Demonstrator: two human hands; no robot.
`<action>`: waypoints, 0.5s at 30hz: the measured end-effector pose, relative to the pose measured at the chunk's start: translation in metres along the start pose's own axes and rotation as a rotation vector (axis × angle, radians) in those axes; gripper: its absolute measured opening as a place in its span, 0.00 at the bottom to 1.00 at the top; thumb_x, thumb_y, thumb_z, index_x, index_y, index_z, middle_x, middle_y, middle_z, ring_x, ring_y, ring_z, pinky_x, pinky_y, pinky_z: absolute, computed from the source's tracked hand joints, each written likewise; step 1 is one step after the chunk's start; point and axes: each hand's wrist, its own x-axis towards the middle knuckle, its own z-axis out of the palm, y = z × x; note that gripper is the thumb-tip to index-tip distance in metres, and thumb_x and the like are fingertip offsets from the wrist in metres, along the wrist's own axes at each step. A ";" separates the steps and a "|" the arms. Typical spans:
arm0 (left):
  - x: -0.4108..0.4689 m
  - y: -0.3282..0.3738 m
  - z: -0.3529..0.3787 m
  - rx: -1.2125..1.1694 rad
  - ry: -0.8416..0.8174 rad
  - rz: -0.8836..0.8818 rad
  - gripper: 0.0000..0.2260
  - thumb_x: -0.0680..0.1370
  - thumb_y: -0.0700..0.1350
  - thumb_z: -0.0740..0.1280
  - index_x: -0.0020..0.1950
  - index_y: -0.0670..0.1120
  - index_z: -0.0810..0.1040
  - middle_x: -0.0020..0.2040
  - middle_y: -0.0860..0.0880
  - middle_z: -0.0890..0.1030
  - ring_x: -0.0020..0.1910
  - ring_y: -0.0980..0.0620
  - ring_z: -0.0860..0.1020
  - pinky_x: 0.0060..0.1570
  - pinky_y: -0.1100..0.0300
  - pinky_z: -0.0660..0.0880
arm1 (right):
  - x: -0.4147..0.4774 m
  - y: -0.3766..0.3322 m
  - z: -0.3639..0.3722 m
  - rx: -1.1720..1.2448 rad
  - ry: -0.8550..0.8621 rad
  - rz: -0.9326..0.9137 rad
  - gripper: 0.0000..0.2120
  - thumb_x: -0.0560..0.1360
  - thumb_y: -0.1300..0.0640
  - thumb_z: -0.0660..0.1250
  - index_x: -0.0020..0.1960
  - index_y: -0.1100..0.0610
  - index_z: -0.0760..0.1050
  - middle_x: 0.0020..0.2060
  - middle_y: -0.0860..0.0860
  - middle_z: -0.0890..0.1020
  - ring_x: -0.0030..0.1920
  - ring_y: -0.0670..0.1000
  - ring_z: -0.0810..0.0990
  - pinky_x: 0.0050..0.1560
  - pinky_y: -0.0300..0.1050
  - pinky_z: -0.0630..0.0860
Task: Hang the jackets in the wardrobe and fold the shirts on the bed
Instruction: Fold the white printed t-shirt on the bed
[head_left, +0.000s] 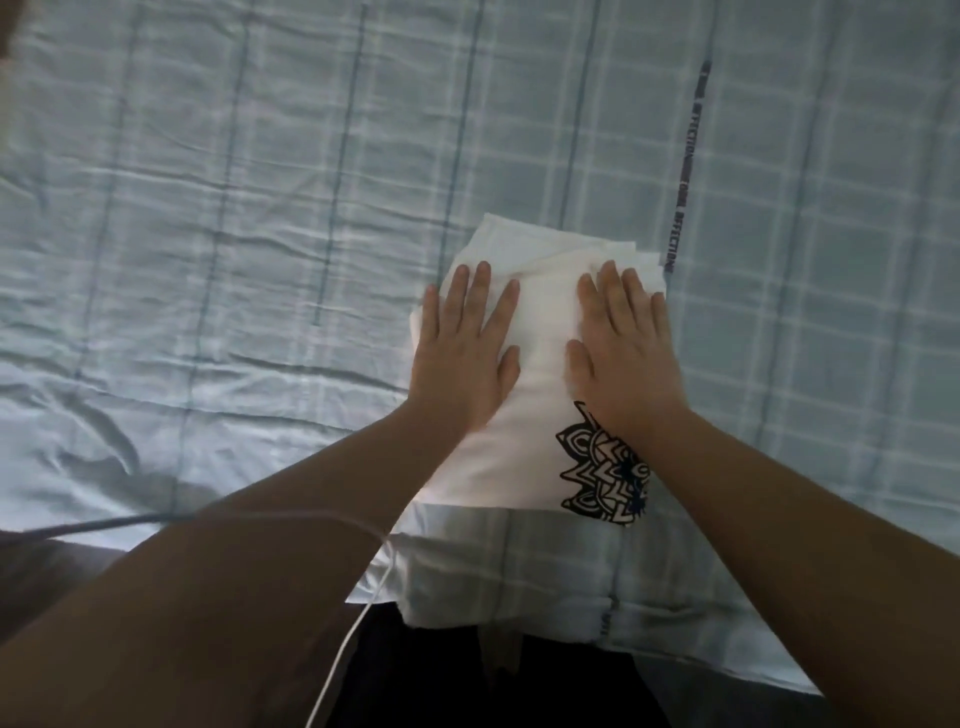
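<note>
A white shirt (540, 332) with a black patterned print at its near right corner lies folded into a narrow rectangle on the bed (234, 208), close to the near edge. My left hand (465, 348) rests flat on its left half, fingers spread. My right hand (623, 343) lies flat on its right half, fingers together and pointing away from me. Both palms press down on the cloth; neither grips it.
The bed is covered by a pale blue checked sheet with a dark lettered stripe (685, 171) running away on the right. A thin white cable (358, 613) hangs near my left forearm. The near edge of the bed (519, 623) is right below the shirt.
</note>
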 end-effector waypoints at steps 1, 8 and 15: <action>-0.010 0.001 -0.004 -0.027 0.037 0.050 0.30 0.82 0.54 0.54 0.81 0.44 0.54 0.81 0.38 0.51 0.80 0.39 0.47 0.75 0.37 0.49 | -0.013 0.000 -0.005 0.018 0.025 -0.040 0.32 0.81 0.47 0.51 0.80 0.58 0.48 0.80 0.57 0.50 0.79 0.58 0.46 0.78 0.60 0.46; -0.099 0.002 -0.002 -0.054 -0.161 0.366 0.45 0.76 0.66 0.63 0.80 0.38 0.50 0.80 0.36 0.51 0.79 0.37 0.46 0.75 0.38 0.53 | -0.117 0.001 -0.004 0.009 -0.186 -0.286 0.45 0.75 0.34 0.61 0.78 0.65 0.55 0.78 0.63 0.53 0.79 0.62 0.48 0.75 0.65 0.54; -0.101 -0.007 0.014 0.092 -0.363 0.268 0.62 0.62 0.68 0.74 0.81 0.41 0.41 0.80 0.35 0.43 0.79 0.35 0.41 0.76 0.38 0.50 | -0.112 0.005 0.002 -0.179 -0.446 -0.282 0.63 0.62 0.27 0.68 0.80 0.61 0.42 0.78 0.65 0.44 0.78 0.65 0.44 0.77 0.63 0.50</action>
